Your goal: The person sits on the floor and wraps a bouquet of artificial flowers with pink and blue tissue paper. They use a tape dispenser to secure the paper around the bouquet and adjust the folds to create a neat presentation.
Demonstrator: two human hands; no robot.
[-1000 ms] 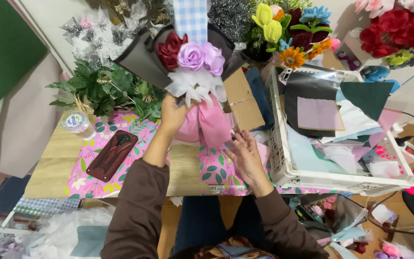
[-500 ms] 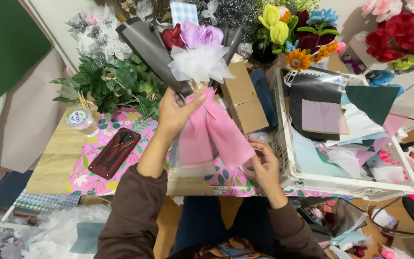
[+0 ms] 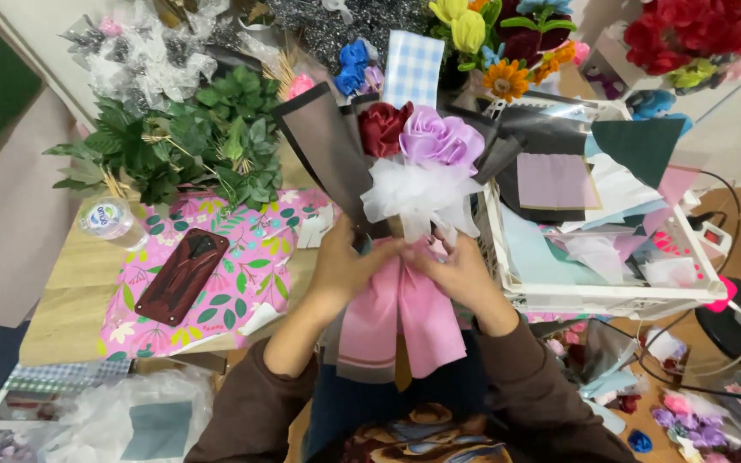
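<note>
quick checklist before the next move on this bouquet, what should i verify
1. Left hand on the bouquet neck: ok.
2. Right hand on the neck too: ok, both meet under the white tulle.
3. Pink wrap hanging free below the hands: ok.
4. Red rose and purple rose seated above the tulle: ok.
5. Whether the neck is tied: cannot tell, the hands cover it.
6. Phone and water bottle apart from the bouquet: ok.

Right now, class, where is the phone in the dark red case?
In the head view, the phone lies on the pink floral paper, on the left side, below the green leaves and beside the bottle.
</note>
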